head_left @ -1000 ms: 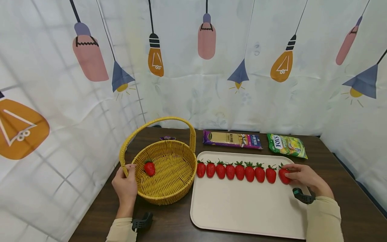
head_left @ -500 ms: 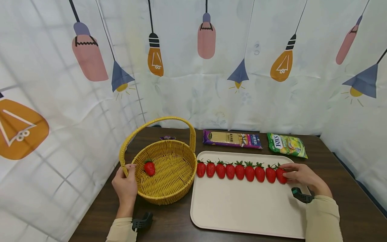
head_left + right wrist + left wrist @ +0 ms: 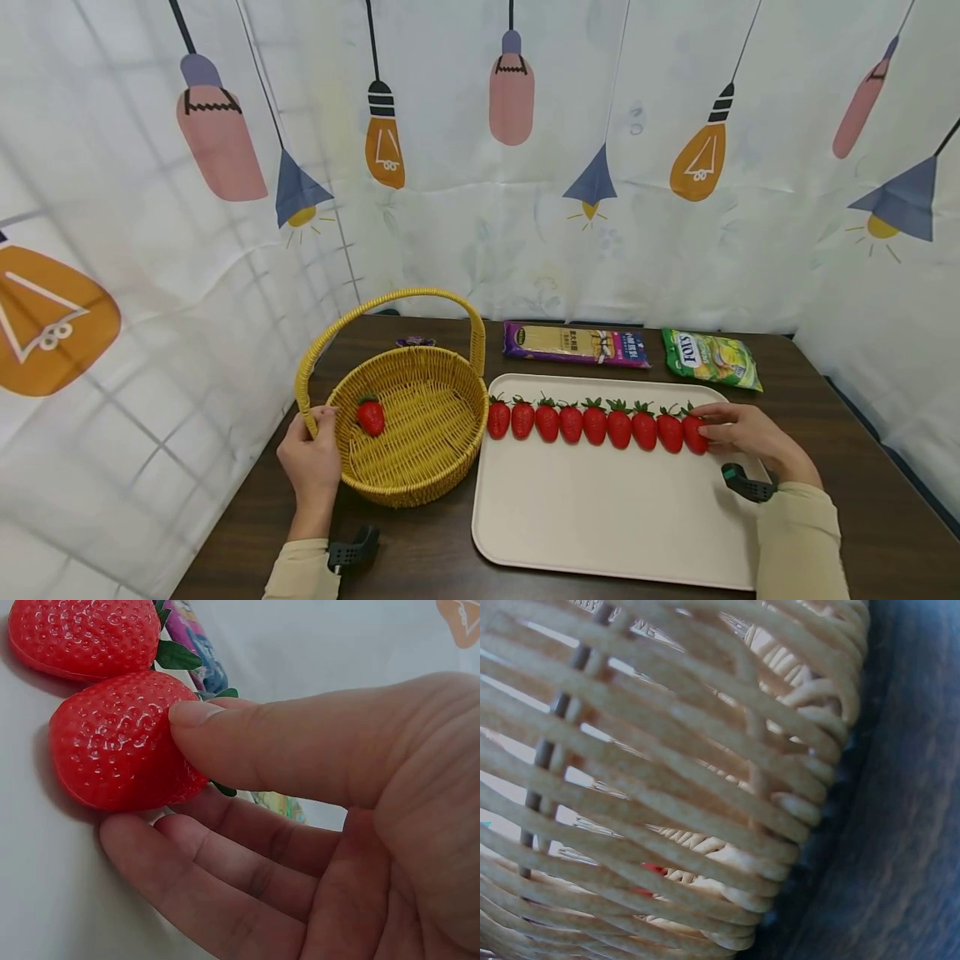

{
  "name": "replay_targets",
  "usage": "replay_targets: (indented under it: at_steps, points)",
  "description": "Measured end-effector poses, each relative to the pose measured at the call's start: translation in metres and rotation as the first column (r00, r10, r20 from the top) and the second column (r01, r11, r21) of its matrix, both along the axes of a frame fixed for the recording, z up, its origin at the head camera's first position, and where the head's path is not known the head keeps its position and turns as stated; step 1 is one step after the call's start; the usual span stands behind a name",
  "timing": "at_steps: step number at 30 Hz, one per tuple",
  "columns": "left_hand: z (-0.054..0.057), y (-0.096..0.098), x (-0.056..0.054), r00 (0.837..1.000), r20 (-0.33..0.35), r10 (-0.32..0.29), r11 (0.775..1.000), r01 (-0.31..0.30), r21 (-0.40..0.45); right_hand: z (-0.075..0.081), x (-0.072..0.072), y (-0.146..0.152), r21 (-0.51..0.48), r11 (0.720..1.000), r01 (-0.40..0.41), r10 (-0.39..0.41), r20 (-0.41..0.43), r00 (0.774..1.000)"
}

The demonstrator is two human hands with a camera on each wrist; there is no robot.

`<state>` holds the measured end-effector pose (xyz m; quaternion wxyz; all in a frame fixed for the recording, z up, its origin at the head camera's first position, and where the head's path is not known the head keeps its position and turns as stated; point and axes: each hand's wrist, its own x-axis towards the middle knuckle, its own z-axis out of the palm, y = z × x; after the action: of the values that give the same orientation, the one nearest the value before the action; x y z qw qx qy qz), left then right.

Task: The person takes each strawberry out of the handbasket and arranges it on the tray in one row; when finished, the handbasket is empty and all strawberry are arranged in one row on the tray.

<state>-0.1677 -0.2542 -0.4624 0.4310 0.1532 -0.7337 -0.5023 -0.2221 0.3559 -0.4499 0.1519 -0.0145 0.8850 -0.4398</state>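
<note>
A row of several red strawberries (image 3: 595,425) with green leaves lies along the far side of a cream tray (image 3: 600,517). My right hand (image 3: 757,437) pinches the strawberry (image 3: 124,742) at the row's right end, thumb on its upper side and fingers curled along its lower side. That strawberry sits right against its neighbour (image 3: 86,637). On the left, my left hand (image 3: 311,454) grips the yellow wicker basket (image 3: 420,492) where the handle meets the rim. One strawberry (image 3: 371,416) lies inside the basket. Only woven basket side (image 3: 667,765) and dark table fill the left wrist view.
Behind the tray lie a purple noodle packet (image 3: 576,345) and a green sweets bag (image 3: 712,359). A small purple wrapper (image 3: 416,342) shows behind the basket. The dark wooden table (image 3: 420,558) is backed by a curtain (image 3: 465,225) printed with lamps.
My right hand has moved the end strawberry a little to the left, up against its neighbour in the row. My left hand and the basket have stayed put.
</note>
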Motion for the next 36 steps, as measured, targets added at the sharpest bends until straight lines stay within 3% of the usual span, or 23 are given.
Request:
replay_targets:
  at_steps: [13,18,23,28,31,36]
  points:
    - [0.0,-0.001,-0.001,1.0,-0.011,-0.003,1.0,0.003,-0.005,-0.002,-0.002,0.006,-0.049,0.999,0.017,-0.018,-0.006,1.0]
    - [0.0,-0.002,-0.001,1.0,-0.014,0.003,1.0,-0.003,-0.003,0.001,0.0,0.01,-0.02,0.998,0.054,-0.055,-0.026,0.998]
    - [0.0,-0.001,-0.001,1.0,-0.015,0.006,1.0,-0.006,-0.002,0.007,0.0,0.011,0.035,0.989,0.143,-0.138,-0.111,0.984]
    - [0.001,0.001,0.0,1.0,-0.02,0.003,1.0,-0.004,-0.01,0.013,-0.002,0.0,-0.006,0.972,0.234,-0.23,-0.207,0.951]
    - [0.001,0.001,0.0,1.0,-0.025,0.002,1.0,-0.002,-0.009,0.02,-0.004,-0.013,-0.05,0.972,0.23,-0.235,-0.247,0.94]
    - [0.001,0.002,0.001,1.0,-0.031,-0.001,1.0,0.0,-0.016,0.033,-0.005,-0.034,-0.061,0.985,0.163,-0.174,-0.289,0.941]
